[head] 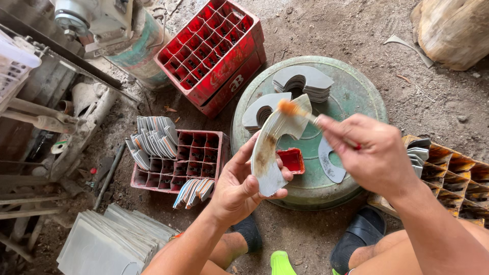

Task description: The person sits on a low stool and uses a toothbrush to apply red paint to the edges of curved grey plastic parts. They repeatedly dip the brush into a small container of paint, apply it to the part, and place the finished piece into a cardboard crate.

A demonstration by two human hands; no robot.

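My left hand (239, 183) holds a curved grey metal blade (275, 140) upright, its face streaked with brownish stain. My right hand (374, 153) grips a small brush (300, 113) whose orange-tipped bristles touch the blade's upper end. Behind the blade, a small red tray (292, 160) sits on the round green drum top (356, 94). Two stacks of similar curved blades (303, 81) lie on the drum, and a single blade (328, 163) lies near its right edge.
A red plastic crate (216, 48) stands at the back, a smaller red crate (196, 155) holding bundles of blades at left. An orange crate (453, 173) is at right. Grey flat sheets (109, 242) lie bottom left, machinery at far left, and a wooden log (451, 28) top right.
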